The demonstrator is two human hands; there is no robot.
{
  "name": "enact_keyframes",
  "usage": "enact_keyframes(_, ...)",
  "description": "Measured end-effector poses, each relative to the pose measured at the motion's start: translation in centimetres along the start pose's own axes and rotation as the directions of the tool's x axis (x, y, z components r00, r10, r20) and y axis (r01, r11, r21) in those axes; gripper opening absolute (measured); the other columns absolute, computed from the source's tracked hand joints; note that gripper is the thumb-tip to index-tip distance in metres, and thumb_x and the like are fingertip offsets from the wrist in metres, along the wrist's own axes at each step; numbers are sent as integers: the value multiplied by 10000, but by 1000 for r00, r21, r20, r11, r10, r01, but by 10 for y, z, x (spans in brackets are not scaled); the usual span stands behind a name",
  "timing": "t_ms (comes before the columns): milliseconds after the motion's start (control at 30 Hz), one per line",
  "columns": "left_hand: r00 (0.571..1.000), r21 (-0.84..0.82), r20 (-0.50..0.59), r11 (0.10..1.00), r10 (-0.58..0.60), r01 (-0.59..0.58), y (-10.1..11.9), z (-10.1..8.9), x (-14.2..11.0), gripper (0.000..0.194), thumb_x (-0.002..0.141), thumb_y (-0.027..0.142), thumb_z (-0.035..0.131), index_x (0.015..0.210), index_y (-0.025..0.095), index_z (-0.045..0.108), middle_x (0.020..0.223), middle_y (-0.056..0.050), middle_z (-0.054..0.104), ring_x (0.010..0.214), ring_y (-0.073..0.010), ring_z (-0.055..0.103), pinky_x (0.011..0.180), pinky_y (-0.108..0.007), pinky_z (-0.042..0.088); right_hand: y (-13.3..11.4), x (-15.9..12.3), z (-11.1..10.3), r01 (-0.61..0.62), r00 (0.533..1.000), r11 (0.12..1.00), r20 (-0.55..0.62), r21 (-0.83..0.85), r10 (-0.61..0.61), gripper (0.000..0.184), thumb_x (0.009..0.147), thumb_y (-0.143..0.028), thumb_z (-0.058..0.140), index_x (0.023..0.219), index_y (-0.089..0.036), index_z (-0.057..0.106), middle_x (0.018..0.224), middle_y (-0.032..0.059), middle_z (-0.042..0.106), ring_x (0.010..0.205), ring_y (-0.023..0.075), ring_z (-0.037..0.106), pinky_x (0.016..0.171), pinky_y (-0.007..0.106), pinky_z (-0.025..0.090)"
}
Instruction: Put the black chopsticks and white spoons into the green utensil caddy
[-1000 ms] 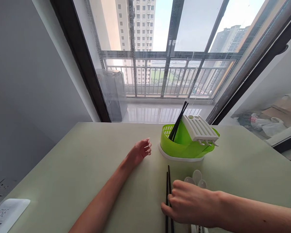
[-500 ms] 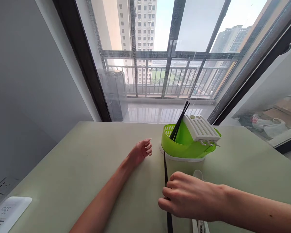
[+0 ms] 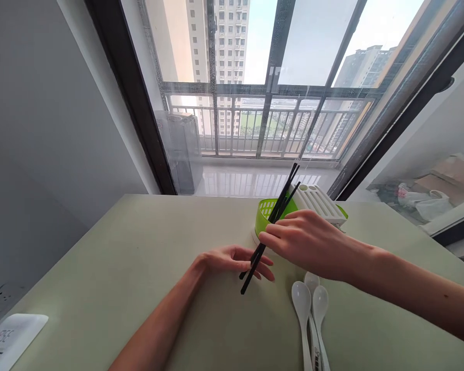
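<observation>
My right hand (image 3: 301, 242) is closed around black chopsticks (image 3: 252, 273), held slanted just in front of the green basket (image 3: 261, 219). Their lower ends stick out toward me, while the upper part overlaps the black chopsticks (image 3: 288, 184) leaning in the basket, so where one set ends is hard to tell. My left hand (image 3: 232, 259) lies low over the table with its fingers stretched out. Its thumb and fingers are on either side of the lower chopstick ends; whether they touch is unclear. A white slotted rack (image 3: 319, 202) rests on the basket, partly behind my right hand.
Several white spoons (image 3: 302, 299) lie together below my right forearm on the pale green table (image 3: 158, 237). A white device with a display (image 3: 13, 335) sits at the lower left. Behind the table stands a glass door with dark frames (image 3: 268, 103).
My right hand has lifted the chopsticks from the table and moved forward to the basket, uncovering the spoons. My left hand has come nearer and right, opening its fingers around the lower ends.
</observation>
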State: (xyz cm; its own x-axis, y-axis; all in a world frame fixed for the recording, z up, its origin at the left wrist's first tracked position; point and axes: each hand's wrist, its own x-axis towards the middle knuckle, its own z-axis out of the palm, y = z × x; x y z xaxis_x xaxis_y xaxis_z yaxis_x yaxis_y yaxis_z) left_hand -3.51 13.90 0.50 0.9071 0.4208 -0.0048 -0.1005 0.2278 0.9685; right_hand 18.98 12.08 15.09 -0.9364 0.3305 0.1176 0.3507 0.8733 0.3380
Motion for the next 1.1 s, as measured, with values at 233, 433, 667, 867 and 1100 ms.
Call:
enact_keyframes(233, 987, -63, -142, 996, -76, 67, -10, -7, -4, 411, 801, 532, 793, 945, 147, 776, 809, -87, 780, 786, -224, 725, 805, -331, 534, 9, 6, 4, -53, 997, 999, -51, 1, 53, 224, 894, 24, 525, 841, -192, 555, 657, -21, 627, 539, 125, 570, 530, 284, 237)
enact_keyframes(433, 956, -134, -292, 989, 29, -70, -11, -8, 1, 418, 774, 529, 817, 874, 130, 741, 769, -76, 741, 697, -196, 702, 750, -325, 541, 20, 2, -9, -365, 850, 849, -236, 382, 472, 272, 988, -283, 523, 1247, -219, 473, 682, -44, 676, 486, 126, 566, 523, 249, 351)
enact_keyframes(667, 872, 209, -474, 978, 123, -24, 3, 6, 10, 425, 852, 533, 730, 900, 116, 796, 949, -117, 781, 925, -244, 727, 898, -324, 508, 24, 14, -18, -457, 761, 502, 30, 734, 648, 447, 924, -531, 617, 1250, -236, 534, 859, 16, 739, 625, 173, 663, 571, 278, 432)
enact_keyframes(867, 852, 310, -505, 950, 136, 32, -3, 7, 12, 430, 867, 521, 709, 1045, 142, 809, 1054, -103, 794, 1047, -275, 709, 946, -337, 505, 21, 18, -12, -456, 806, 651, -29, 607, 592, 341, 1002, -446, 512, 839, -201, 686, 603, -7, 654, 529, 140, 570, 558, 259, 346)
enact_keyframes(1100, 807, 298, -575, 953, 135, 53, -7, 7, 13, 477, 856, 548, 716, 1100, 148, 804, 1079, -103, 797, 1069, -284, 717, 960, -343, 521, 21, 18, 6, -482, 812, 628, 43, 611, 581, 308, 998, -388, 553, 789, -198, 675, 616, -7, 672, 552, 145, 587, 568, 257, 343)
